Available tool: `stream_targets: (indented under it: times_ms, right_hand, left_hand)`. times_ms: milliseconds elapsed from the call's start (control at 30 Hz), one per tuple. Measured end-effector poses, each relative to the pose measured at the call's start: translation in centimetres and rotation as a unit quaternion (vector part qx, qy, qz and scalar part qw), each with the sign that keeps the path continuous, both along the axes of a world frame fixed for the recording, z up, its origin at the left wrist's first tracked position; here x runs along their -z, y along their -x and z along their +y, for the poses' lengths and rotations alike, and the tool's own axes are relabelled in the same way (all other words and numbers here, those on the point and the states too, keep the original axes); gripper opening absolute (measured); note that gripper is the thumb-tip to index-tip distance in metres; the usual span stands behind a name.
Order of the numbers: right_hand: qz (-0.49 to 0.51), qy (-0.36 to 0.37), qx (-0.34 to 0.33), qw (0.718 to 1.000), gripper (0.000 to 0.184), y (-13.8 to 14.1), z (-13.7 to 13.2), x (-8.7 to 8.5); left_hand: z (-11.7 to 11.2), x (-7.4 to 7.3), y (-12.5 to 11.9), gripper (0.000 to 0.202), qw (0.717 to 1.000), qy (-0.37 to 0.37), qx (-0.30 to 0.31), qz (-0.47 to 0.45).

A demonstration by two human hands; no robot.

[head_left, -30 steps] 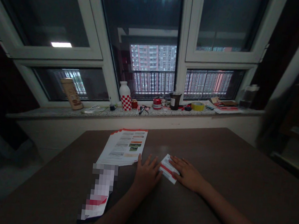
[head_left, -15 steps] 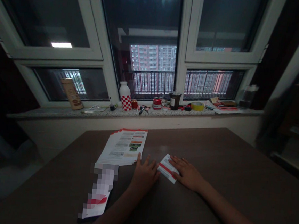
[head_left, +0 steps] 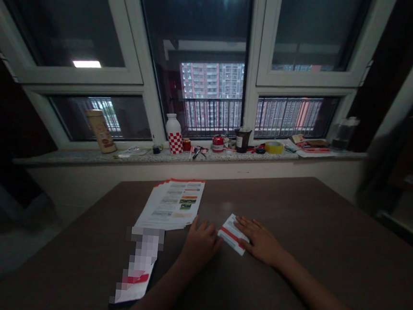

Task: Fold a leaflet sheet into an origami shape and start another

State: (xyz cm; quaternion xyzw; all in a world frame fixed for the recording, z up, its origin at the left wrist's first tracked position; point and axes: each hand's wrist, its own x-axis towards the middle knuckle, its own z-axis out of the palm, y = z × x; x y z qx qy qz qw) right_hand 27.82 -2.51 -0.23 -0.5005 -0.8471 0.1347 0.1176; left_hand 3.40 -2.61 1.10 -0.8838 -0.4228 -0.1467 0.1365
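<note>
A small white folded paper with a red stripe (head_left: 229,231) lies on the brown table. My right hand (head_left: 262,239) rests flat across its right side, fingers stretched out. At the paper's left edge is my left hand (head_left: 201,241), its fingers somewhat bent and apart, the thumb side close to the paper. Whether the left hand touches the paper I cannot tell. A fanned stack of printed sheets (head_left: 169,205) lies beyond my left hand, near its fingertips. Left of my left forearm lies a partly blurred white-and-red sheet (head_left: 135,288) on something dark.
Behind the table (head_left: 313,208) runs a stone windowsill (head_left: 137,156). It bears a checkered bottle (head_left: 175,135), a tan flask (head_left: 100,131), a dark cup (head_left: 242,140), yellow tape (head_left: 274,147), a red can (head_left: 217,144) and a clear jug (head_left: 344,133). Windows rise above.
The fingers of my left hand have drawn in slightly. My right hand stays on the folded paper, and the whole view has shifted a little.
</note>
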Motion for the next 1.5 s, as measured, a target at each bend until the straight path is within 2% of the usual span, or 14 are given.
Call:
stream_targets:
  times_ms: [167, 400, 700, 1033, 1367, 1500]
  right_hand:
    - [0.005, -0.004, -0.007, 1.0, 0.058, -0.1, 0.2, 0.4]
    - [0.013, -0.01, -0.006, 1.0, 0.058, -0.1, 0.1, 0.5]
    - [0.016, -0.014, -0.004, 1.0, 0.057, -0.1, 0.1, 0.5]
    - [0.018, -0.018, -0.006, 1.0, 0.057, -0.1, 0.1, 0.6]
    - [0.009, -0.016, -0.015, 1.0, 0.057, -0.2, 0.0, 0.7]
    - [0.011, -0.01, -0.016, 1.0, 0.059, -0.3, 0.0, 0.6]
  left_hand:
    - [0.1, 0.8, -0.1, 0.026, 0.999, -0.006, -0.014, -0.035]
    - [0.4, 1.3, -0.3, 0.034, 0.998, 0.026, -0.017, -0.053]
    - [0.2, 0.9, -0.1, 0.029, 0.998, 0.034, -0.009, -0.06]
    - [-0.1, -0.5, 0.2, 0.023, 0.998, 0.028, 0.028, -0.042]
    - [0.2, 0.1, 0.1, 0.018, 0.997, 0.018, 0.033, -0.06]
    - [0.4, 0.5, -0.2, 0.019, 0.996, 0.013, 0.012, -0.087]
